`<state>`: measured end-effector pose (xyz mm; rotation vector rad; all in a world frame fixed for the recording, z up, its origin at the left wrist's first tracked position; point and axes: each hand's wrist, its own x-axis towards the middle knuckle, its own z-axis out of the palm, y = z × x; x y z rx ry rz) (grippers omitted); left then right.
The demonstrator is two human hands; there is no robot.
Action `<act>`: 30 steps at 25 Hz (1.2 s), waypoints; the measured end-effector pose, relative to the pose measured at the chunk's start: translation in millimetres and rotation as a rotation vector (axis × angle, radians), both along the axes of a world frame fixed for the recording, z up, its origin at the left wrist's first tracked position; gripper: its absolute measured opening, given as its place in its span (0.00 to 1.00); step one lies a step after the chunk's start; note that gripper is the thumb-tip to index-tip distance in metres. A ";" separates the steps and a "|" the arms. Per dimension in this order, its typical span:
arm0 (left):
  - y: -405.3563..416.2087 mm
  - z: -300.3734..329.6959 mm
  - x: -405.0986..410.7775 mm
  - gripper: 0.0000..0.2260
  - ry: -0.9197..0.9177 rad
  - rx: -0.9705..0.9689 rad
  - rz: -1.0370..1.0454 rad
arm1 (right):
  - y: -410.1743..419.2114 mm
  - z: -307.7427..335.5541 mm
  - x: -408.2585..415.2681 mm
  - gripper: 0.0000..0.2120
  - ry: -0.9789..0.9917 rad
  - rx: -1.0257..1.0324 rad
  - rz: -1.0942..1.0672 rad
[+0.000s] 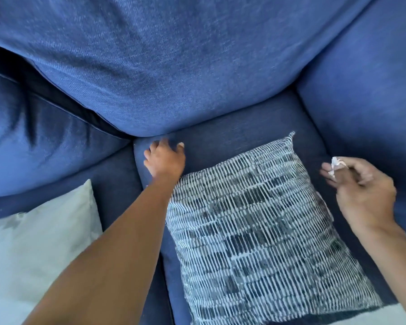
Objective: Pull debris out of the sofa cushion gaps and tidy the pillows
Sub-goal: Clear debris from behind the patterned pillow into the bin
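My left hand (165,160) rests on the back corner of the blue seat cushion (232,141), fingers spread and reaching toward the gap under the big blue back cushion (174,66); nothing shows in it. Off to the right, above the seat's edge, my right hand (359,191) pinches a small crumpled white scrap of paper (336,165) between thumb and fingertips. A black-and-white patterned pillow (263,231) lies flat on the seat between my two arms. A pale plain pillow (38,249) lies at the lower left.
The sofa's blue armrest (366,90) rises on the right. A second back cushion (33,141) sags at the left, with a dark gap between it and the big one. A seam gap runs between the two seat cushions under my left forearm.
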<state>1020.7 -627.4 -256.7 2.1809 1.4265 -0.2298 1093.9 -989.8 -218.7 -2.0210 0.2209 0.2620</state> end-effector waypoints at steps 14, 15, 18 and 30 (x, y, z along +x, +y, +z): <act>-5.3 -40.2 12.3 0.33 0.240 0.077 -0.048 | 3.7 -17.6 -12.1 0.08 0.030 -0.014 -0.024; -6.1 -46.4 21.9 0.34 0.256 0.043 -0.101 | 7.8 -18.4 -7.3 0.08 0.029 -0.012 -0.012; -23.2 -49.7 64.9 0.37 0.165 -0.016 -0.088 | 15.1 -20.2 2.5 0.08 -0.003 0.001 0.022; -90.0 -24.3 101.2 0.16 -0.090 0.099 0.247 | -20.9 -4.4 18.5 0.11 0.107 0.022 -0.134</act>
